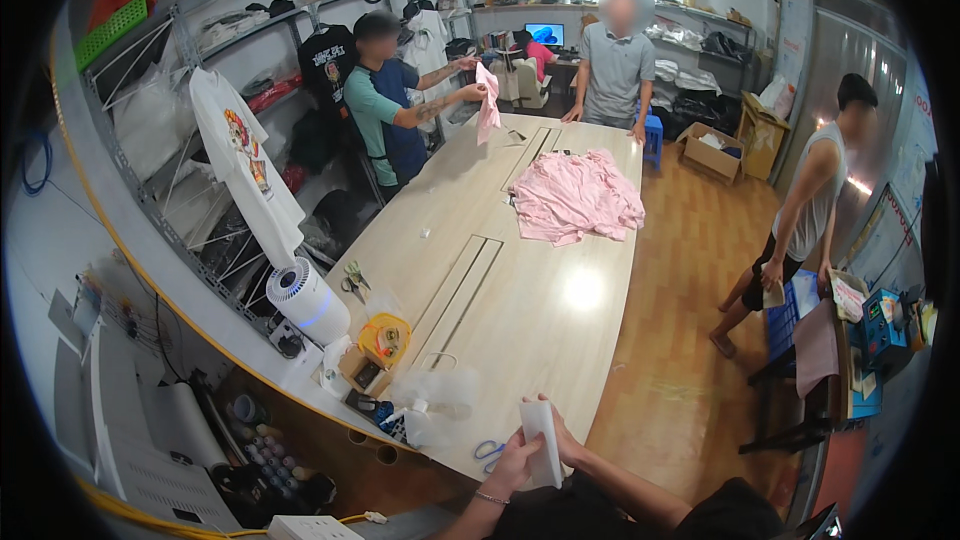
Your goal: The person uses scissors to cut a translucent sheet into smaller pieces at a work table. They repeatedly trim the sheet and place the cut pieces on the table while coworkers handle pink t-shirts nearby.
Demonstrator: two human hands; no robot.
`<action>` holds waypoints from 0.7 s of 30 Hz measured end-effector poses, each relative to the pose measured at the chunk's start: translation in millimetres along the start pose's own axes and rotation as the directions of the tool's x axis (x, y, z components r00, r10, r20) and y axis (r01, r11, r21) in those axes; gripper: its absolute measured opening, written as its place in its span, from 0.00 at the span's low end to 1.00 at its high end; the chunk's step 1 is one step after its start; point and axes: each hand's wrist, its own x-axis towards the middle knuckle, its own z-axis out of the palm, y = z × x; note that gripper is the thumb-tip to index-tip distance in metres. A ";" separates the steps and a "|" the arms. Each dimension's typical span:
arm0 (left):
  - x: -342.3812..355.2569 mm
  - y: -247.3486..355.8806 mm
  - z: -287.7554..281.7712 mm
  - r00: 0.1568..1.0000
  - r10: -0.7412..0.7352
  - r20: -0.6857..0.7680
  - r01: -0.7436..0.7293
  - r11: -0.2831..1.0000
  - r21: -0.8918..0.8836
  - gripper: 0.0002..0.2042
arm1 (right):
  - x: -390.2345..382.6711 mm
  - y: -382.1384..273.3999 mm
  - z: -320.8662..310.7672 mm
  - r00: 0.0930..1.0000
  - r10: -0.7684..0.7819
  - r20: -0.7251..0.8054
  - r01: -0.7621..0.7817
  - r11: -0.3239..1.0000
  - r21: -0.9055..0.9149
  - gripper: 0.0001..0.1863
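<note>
At the near end of the long table, I hold a white flat rectangular stack [541, 443] upright between my hands; it looks like sheets or a thin slab. My left hand [514, 464] grips its left side, with the thumb across the front. My right hand [567, 443] closes on the right edge, its fingers partly hidden behind. Just left of my left hand lie blue-handled scissors [487, 450], partly covered by the hand. A heap of pink garments [578, 197] lies farther up the table.
Across the table [540, 310], one person holds up a pink cloth [487, 105]; another leans at the far end. A third stands right by a blue heat-press-like machine [882, 320]. Along the left edge are a white cylindrical appliance [308, 302], scissors [354, 281] and a yellow basket [385, 338].
</note>
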 end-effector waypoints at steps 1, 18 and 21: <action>-0.3 0.4 0.9 0.999 -0.033 0.021 0.033 0.999 -0.019 0.21 | -1.8 3.5 -1.4 0.997 -0.064 -0.037 0.058 0.988 -0.145 0.42; 20.2 9.9 -35.3 0.941 0.267 -0.206 -0.239 0.959 0.151 0.20 | -23.2 -41.1 -11.8 0.994 0.092 -0.061 -0.092 0.996 0.009 0.32; 19.2 14.8 -27.7 0.929 0.287 -0.235 -0.256 0.954 0.157 0.24 | -21.4 -18.8 -3.7 0.999 0.019 0.033 -0.019 1.000 -0.017 0.34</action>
